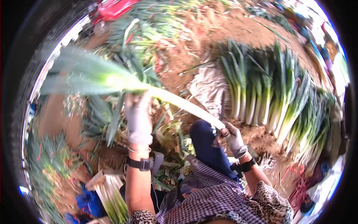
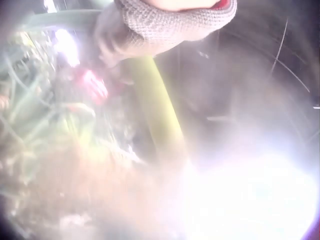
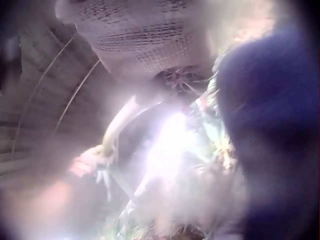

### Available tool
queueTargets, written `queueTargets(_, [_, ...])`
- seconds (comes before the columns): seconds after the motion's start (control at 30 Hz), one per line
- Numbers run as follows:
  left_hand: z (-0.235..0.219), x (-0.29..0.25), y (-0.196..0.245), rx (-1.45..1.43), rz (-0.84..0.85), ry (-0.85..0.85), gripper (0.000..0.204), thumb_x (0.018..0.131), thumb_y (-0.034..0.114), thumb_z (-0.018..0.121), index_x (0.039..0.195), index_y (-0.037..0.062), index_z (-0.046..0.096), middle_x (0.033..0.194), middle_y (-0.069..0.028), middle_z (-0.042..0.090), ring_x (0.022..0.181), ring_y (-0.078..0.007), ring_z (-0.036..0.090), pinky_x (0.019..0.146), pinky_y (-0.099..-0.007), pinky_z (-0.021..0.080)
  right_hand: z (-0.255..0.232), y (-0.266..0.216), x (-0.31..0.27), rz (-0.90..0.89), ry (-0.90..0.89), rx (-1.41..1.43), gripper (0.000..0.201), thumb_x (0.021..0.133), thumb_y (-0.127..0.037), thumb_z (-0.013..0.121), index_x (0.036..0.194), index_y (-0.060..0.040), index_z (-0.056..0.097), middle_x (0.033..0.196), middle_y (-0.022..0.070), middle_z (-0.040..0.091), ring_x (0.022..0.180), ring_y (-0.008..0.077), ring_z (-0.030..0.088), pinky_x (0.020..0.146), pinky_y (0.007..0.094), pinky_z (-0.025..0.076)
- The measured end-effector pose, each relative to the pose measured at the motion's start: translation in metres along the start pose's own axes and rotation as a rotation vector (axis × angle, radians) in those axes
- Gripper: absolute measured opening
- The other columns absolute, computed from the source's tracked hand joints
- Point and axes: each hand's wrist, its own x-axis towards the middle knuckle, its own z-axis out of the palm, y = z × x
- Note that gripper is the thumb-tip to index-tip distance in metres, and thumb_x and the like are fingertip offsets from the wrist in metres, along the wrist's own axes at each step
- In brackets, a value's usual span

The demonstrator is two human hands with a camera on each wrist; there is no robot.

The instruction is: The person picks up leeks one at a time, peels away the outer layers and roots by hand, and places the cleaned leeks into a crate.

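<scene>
One long leek (image 1: 179, 101) stretches between the two gloved hands, its blurred green leaves out to the left. My left hand (image 1: 138, 117) grips it where white turns to green; in the left wrist view the glove (image 2: 150, 30) is above the pale stalk (image 2: 162, 107). My right hand (image 1: 234, 139) holds the root end beside the dark blue knee. The right wrist view shows the glove (image 3: 145, 42) with roots (image 3: 182, 79) at its lower edge; its fingertips are hazy there.
A row of leeks (image 1: 264, 86) lies on the soil at the right. Leafy piles (image 1: 149, 22) cover the ground at the upper left. Cut leeks (image 1: 112, 194) lie at the lower left near a blue item (image 1: 89, 201). A red object (image 1: 113, 9) is at the top left.
</scene>
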Motion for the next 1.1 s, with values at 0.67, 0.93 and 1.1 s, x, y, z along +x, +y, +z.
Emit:
queueTargets(0.67, [-0.158,-0.150,-0.110,0.439,-0.683,0.509,0.014,0.088,0.002,0.059,0.101,0.0011,0.061,0.095,-0.0114,0.065,0.082,-0.0211,0.065,0.078,-0.0334,0.056,-0.253,0.300,0.124,0.663,0.732,-0.221,0.022,0.089,-0.022,0.055,0.098,-0.0059,0.068,0.073,0.0035,0.064,0.058,0.0221,0.055,0.056,0.0327,0.045])
queueTargets(0.93, [-0.175,-0.143,-0.054,0.389,-0.590,0.545,0.017,0.083,0.004,0.068,0.099,0.0004,0.064,0.092,-0.0060,0.064,0.081,-0.0174,0.066,0.077,-0.0274,0.055,-0.177,0.150,0.185,0.022,0.166,-0.450,0.017,0.090,-0.008,0.056,0.101,-0.0003,0.066,0.086,0.0101,0.068,0.078,0.0177,0.065,0.070,0.0331,0.052])
queueTargets(1.1, [-0.246,-0.132,-0.059,0.244,-0.524,0.489,0.021,0.090,0.009,0.063,0.107,-0.0031,0.061,0.097,-0.0121,0.067,0.085,-0.0210,0.067,0.081,-0.0296,0.057,0.098,-0.042,0.169,-0.363,-0.451,-0.710,0.027,0.091,-0.006,0.060,0.118,-0.0028,0.062,0.093,0.0115,0.070,0.085,0.0160,0.066,0.074,0.0310,0.054])
